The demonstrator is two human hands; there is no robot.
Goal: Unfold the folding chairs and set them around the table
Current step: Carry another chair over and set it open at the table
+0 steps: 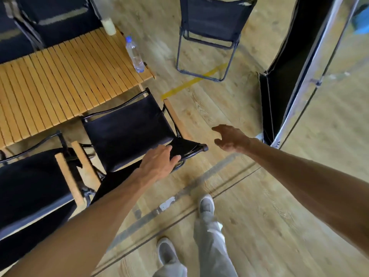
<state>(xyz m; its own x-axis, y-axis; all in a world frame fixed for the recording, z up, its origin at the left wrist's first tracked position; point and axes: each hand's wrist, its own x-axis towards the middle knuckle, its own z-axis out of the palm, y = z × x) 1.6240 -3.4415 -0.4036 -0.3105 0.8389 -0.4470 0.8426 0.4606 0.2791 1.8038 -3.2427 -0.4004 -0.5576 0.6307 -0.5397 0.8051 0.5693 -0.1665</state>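
A black fabric folding chair (127, 130) with wooden armrests stands unfolded at the near side of the slatted wooden table (60, 80). My left hand (159, 162) rests on the top edge of its backrest, fingers curled over it. My right hand (229, 138) hovers just to the right of the chair's back corner, fingers spread and holding nothing. A second unfolded chair (34, 184) stands to its left. Another black chair (213, 33) stands apart on the floor beyond the table's right end. More dark chairs (50, 19) stand at the table's far side.
A water bottle (134, 54) and a pale cup (108, 27) stand at the table's right end. A black panel with a metal frame (289, 76) stands upright at the right. Yellow tape (193, 80) marks the wooden floor. My feet (206, 204) are below.
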